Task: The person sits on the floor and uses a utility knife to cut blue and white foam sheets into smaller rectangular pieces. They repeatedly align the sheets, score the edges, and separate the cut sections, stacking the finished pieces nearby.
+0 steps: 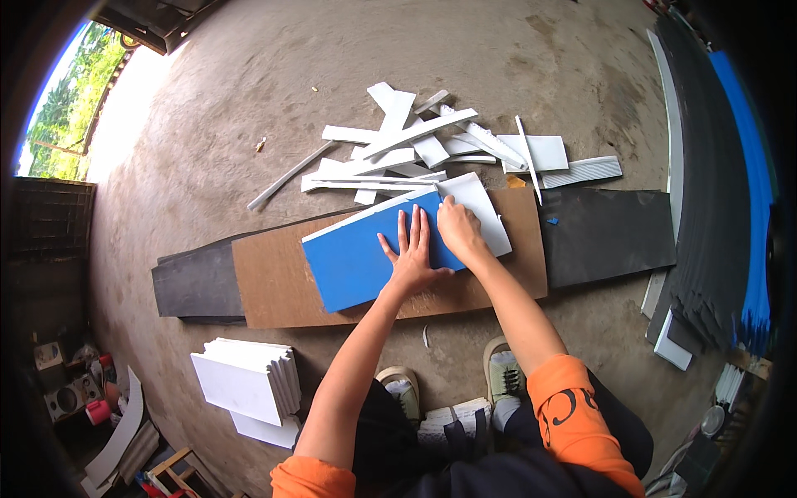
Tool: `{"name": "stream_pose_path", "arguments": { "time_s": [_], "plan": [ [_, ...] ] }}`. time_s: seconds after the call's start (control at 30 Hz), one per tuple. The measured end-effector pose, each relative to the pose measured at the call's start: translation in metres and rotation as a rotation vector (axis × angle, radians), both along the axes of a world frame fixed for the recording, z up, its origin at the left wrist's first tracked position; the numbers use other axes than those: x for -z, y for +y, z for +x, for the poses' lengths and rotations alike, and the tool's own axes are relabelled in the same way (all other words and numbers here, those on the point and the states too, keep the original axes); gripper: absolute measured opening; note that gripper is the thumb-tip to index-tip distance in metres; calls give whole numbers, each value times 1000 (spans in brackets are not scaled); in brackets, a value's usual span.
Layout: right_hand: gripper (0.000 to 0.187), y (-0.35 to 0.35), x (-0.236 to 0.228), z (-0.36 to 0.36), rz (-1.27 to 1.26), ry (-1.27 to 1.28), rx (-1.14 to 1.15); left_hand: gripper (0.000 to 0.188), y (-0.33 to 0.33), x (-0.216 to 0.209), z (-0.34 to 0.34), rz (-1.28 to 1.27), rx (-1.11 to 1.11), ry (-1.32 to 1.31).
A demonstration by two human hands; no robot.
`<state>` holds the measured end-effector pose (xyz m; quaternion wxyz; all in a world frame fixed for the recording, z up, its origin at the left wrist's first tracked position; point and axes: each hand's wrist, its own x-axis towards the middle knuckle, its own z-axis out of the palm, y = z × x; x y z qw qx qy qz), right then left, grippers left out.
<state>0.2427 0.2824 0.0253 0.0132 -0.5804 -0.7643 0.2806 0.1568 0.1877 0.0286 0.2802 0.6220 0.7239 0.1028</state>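
My left hand (413, 259) lies spread on a blue rectangular board (357, 270), pressing it down. The fingers of my right hand (458, 226) are closed at the blue board's right edge, near its far corner. A thin thing seems to stick out ahead of these fingers, but most of it is hidden, so I cannot make out its kind. Beneath the blue board is a white sheet (488, 212), showing to its right and along its far edge. Both rest at a tilt on a brown board (278, 278) laid across the floor.
Dark panels (610, 236) extend from under the brown board. White offcut strips (419, 133) are heaped beyond it. A stack of white rectangular pieces (241, 382) stands near left. Long black sheets (701, 166) lie along the right. My shoes (502, 378) are close to the brown board.
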Motion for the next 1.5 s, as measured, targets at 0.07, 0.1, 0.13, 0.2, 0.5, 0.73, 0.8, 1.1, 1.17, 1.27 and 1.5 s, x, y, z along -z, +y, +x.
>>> {"name": "stream_pose_path", "arguments": {
  "time_s": [0.07,0.1,0.13,0.2,0.5,0.73,0.8,1.1,1.17,1.27,1.5],
  "plan": [
    [28,-9,0,8,-19,1,23,122,1,0,2,3,8,5],
    [28,-21,1,15,-18,18,15,122,1,-1,1,2,1,9],
    [26,-33,-8,20,-28,1,-12,122,-1,-1,-1,-2,-16,14],
    [23,-60,-20,40,-49,-49,-60,123,-3,0,-3,5,-29,10],
    [23,-109,-42,102,-120,-132,-106,120,-1,-2,0,-25,-11,27],
    [21,-45,-21,81,110,35,25,94,6,12,14,88,-206,109],
    [21,-43,-4,78,141,23,60,75,15,10,29,205,-356,93],
    [19,-46,11,81,103,155,157,48,66,21,45,129,-758,273],
    [20,-48,14,79,98,142,157,41,65,25,45,143,-751,290],
    [21,-45,18,83,121,139,151,35,64,30,42,151,-734,242],
    [20,-38,-8,60,134,39,-1,29,65,25,22,29,-748,41]
  ]
}}
